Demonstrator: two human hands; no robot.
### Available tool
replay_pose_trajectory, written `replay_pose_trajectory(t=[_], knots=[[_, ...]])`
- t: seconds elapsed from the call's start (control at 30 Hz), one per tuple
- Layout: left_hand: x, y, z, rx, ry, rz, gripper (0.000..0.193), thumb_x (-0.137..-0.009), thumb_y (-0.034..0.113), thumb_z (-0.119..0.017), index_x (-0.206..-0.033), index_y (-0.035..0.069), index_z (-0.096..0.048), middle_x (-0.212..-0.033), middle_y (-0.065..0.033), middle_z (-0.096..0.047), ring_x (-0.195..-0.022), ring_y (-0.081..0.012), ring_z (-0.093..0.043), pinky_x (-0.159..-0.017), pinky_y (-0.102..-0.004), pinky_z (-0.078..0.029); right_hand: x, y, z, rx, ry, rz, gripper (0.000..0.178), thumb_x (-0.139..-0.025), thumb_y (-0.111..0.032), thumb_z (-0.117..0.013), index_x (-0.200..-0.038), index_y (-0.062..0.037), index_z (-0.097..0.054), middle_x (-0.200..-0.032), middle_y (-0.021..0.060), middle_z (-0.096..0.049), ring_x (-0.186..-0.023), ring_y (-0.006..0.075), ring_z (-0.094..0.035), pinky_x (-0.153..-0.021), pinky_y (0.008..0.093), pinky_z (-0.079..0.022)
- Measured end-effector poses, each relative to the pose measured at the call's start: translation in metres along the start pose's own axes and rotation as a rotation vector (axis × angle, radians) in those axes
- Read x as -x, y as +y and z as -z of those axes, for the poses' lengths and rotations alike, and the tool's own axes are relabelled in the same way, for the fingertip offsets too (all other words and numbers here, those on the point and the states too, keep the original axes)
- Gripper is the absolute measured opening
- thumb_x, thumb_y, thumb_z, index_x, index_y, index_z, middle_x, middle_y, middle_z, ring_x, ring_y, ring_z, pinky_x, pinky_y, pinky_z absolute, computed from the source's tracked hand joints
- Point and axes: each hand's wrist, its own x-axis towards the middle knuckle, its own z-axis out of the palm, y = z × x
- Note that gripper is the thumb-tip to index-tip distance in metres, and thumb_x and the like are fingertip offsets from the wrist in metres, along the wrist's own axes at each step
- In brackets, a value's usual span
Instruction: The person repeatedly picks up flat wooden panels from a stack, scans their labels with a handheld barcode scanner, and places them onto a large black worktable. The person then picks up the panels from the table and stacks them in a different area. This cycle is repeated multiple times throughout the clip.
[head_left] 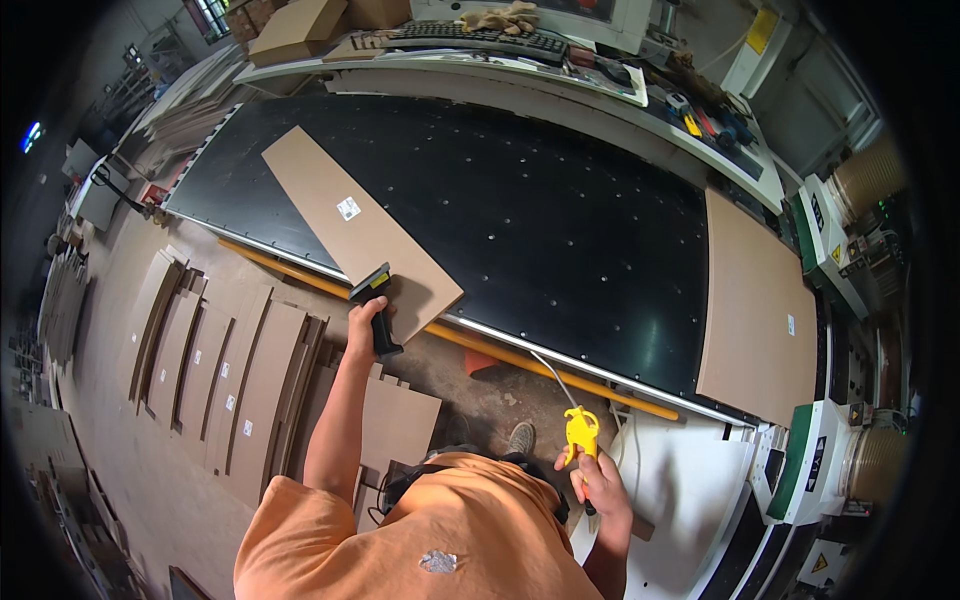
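Observation:
My left hand point(361, 328) is wrapped round the grip of a black handheld barcode scanner point(383, 325), held over the near end of a long brown board. This board point(365, 225) lies slantwise on the black machine table point(560, 250), its near end jutting past the front edge. A white label point(348, 208) is stuck on its top face. Lower right, my right hand point(606, 486) grips a yellow air blow gun point(581, 432), whose thin metal nozzle point(553, 372) points up toward the table edge. Part of its handle is hidden by my fingers.
A wide labelled board point(758, 310) lies at the table's right end beside machine units point(820, 465). A yellow rail point(560, 375) runs along the front edge. Several cut boards point(215, 375) stand on the floor at left. Behind, a shelf holds a keyboard point(470, 40), gloves point(503, 17) and tools.

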Motion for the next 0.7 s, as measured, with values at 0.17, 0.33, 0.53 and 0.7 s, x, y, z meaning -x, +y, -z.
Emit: replay_pose_trajectory(t=[0.17, 0.33, 0.53, 0.7], knots=[[-0.015, 0.012, 0.005, -0.017, 0.052, 0.044, 0.034, -0.082, 0.029, -0.070, -0.098, 0.000, -0.066, -0.082, -0.0060, -0.065, -0.069, -0.0136, -0.060, -0.063, -0.0275, -0.048, -0.027, -0.031, -0.023, 0.057, -0.225, 0.022, 0.054, -0.106, -0.048, -0.043, -0.124, 0.0021, -0.050, -0.107, 0.0156, -0.063, -0.045, 0.0059, -0.044, -0.044, 0.0187, -0.033], [-0.037, 0.017, 0.002, 0.003, 0.007, -0.119, 0.032, -0.084, 0.030, -0.071, -0.094, -0.001, -0.068, -0.079, -0.0068, -0.067, -0.068, -0.0137, -0.062, -0.061, -0.0273, -0.048, -0.033, -0.038, -0.030, -0.005, -0.290, 0.056, 0.063, -0.104, -0.054, -0.044, -0.128, 0.0040, -0.049, -0.108, 0.0207, -0.062, -0.045, 0.0084, -0.046, -0.044, 0.0194, -0.035], [-0.040, 0.021, 0.006, 0.012, -0.002, -0.083, 0.029, -0.082, 0.027, -0.073, -0.088, -0.001, -0.069, -0.080, -0.0066, -0.067, -0.070, -0.0145, -0.061, -0.066, -0.0291, -0.050, -0.040, -0.039, -0.033, 0.215, -0.377, -0.126, 0.062, -0.104, -0.053, -0.044, -0.128, 0.0042, -0.050, -0.115, 0.0212, -0.064, -0.045, 0.0084, -0.046, -0.044, 0.0190, -0.038], [-0.039, 0.019, 0.004, 0.072, -0.017, -0.121, 0.026, -0.082, 0.023, -0.073, -0.088, -0.003, -0.070, -0.081, -0.0074, -0.068, -0.074, -0.0144, -0.064, -0.072, -0.0286, -0.050, -0.044, -0.053, -0.033, 0.325, -0.502, -0.289, 0.050, -0.107, -0.041, -0.042, -0.126, 0.0037, -0.052, -0.116, 0.0118, -0.066, -0.050, 0.0049, -0.045, -0.047, 0.0197, -0.037]])
